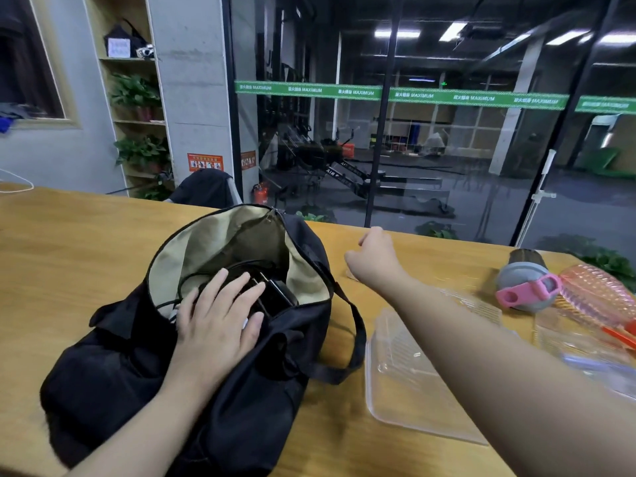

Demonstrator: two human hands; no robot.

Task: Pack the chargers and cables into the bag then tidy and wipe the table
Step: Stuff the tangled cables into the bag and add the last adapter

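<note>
Bag (192, 356) lies on its side on table (69, 242), mouth open toward the window. Inside the mouth: black chargers (275, 290), maybe two or three, with cable (179, 287) beside. Left hand (216, 325) flat on bag rim, fingers straight, pressing chargers in. Right hand (375, 256), right of bag, loosely curled, gripping nothing visible; reaching to a thin flat thing on table, not clear what. Packing step seems near end. Next probably: closing bag, then tidying. Right of bag: one clear tray (406, 390), one bottle (523, 277) on its side, one pink ribbed thing (599, 297).
</note>
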